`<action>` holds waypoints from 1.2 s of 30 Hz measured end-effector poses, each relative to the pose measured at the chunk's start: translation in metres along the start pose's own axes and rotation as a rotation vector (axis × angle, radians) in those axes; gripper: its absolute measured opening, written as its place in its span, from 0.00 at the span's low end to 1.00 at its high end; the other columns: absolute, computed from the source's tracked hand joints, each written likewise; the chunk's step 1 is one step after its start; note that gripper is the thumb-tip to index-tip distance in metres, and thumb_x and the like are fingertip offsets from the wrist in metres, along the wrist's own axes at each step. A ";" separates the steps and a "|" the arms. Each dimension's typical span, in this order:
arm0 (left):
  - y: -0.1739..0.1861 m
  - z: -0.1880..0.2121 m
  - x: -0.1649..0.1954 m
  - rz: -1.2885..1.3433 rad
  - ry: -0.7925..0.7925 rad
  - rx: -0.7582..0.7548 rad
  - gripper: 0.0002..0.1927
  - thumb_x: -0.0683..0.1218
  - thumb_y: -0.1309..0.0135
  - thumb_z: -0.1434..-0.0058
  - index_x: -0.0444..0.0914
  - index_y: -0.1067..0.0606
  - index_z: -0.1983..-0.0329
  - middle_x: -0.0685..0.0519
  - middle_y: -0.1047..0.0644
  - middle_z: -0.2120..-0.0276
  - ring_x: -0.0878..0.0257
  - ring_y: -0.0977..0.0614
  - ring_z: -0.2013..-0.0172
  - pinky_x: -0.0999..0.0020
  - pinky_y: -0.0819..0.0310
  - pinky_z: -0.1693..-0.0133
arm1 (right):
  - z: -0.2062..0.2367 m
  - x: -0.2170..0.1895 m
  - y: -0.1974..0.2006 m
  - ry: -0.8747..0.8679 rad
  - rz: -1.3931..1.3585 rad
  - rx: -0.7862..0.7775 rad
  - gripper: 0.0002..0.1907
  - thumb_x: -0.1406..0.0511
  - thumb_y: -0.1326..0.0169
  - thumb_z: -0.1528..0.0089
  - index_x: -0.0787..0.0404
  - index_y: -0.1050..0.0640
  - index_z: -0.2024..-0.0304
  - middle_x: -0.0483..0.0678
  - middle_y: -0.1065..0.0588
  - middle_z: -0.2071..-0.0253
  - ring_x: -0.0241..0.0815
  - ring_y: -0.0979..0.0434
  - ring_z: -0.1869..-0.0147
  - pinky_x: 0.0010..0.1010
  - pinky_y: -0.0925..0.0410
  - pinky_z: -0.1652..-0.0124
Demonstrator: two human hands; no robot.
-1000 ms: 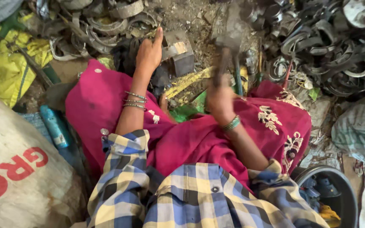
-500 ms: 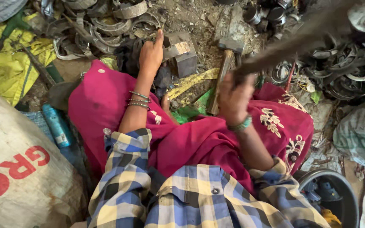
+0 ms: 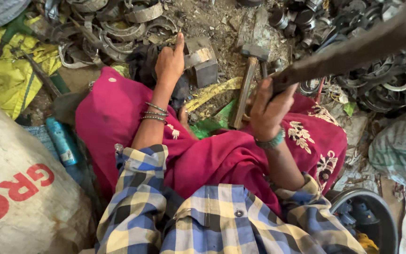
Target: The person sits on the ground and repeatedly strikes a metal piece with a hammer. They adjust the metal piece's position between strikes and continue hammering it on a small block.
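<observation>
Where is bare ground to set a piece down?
One dirt patch lies bare, between the metal block by the left hand and the hammer. Rings crowd the upper left; scrap parts crowd the right.

The shirt (image 3: 222,221) is checked in blue, pale yellow and white; the cloth over the lap (image 3: 212,155) is deep magenta, with cream floral embroidery (image 3: 301,134) on its right side; the bangles (image 3: 153,113) on the left wrist are dull silver, and the band (image 3: 271,141) on the right wrist is teal green; the hammer (image 3: 247,70) has a pale wooden handle and a grey steel head; the sack (image 3: 19,188) is off-white with red lettering; the sheet (image 3: 5,80) at upper left is yellow; the tube (image 3: 61,141) is light blue; the metal rings (image 3: 132,19) are rusty grey; the scrap beneath the hammer handle (image 3: 212,124) is bright green.
</observation>
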State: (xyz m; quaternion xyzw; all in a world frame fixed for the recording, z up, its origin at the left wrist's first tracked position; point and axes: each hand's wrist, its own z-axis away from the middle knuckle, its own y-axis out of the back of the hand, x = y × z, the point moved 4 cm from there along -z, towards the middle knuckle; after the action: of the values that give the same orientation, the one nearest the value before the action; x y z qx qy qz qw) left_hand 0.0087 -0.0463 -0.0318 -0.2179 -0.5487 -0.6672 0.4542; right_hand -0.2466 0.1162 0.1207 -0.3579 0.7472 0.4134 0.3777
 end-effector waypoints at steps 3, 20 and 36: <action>0.004 0.003 0.006 0.001 0.007 -0.013 0.50 0.79 0.70 0.37 0.29 0.20 0.68 0.29 0.21 0.63 0.33 0.20 0.55 0.42 0.29 0.52 | 0.012 0.045 -0.034 0.017 0.608 -0.103 0.10 0.65 0.48 0.30 0.63 0.31 0.50 0.55 0.25 0.71 0.54 0.23 0.74 0.42 0.30 0.77; 0.011 0.005 0.010 0.004 0.024 -0.030 0.49 0.79 0.68 0.38 0.29 0.20 0.66 0.31 0.20 0.62 0.34 0.19 0.55 0.44 0.29 0.52 | 0.008 0.049 -0.037 -0.086 0.554 -0.346 0.15 0.61 0.52 0.26 0.67 0.34 0.46 0.53 0.26 0.74 0.47 0.26 0.76 0.41 0.33 0.78; 0.005 0.006 0.006 -0.022 0.010 -0.040 0.51 0.79 0.70 0.38 0.28 0.20 0.63 0.29 0.22 0.57 0.33 0.22 0.51 0.43 0.31 0.48 | 0.001 0.024 -0.022 -0.067 0.241 -0.169 0.16 0.57 0.51 0.25 0.65 0.34 0.50 0.57 0.25 0.73 0.55 0.23 0.72 0.45 0.32 0.73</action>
State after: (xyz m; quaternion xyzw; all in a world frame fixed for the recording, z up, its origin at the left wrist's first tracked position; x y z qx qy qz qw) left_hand 0.0086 -0.0433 -0.0224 -0.2173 -0.5355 -0.6841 0.4451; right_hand -0.2386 0.1024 0.0921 -0.2822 0.7343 0.5289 0.3185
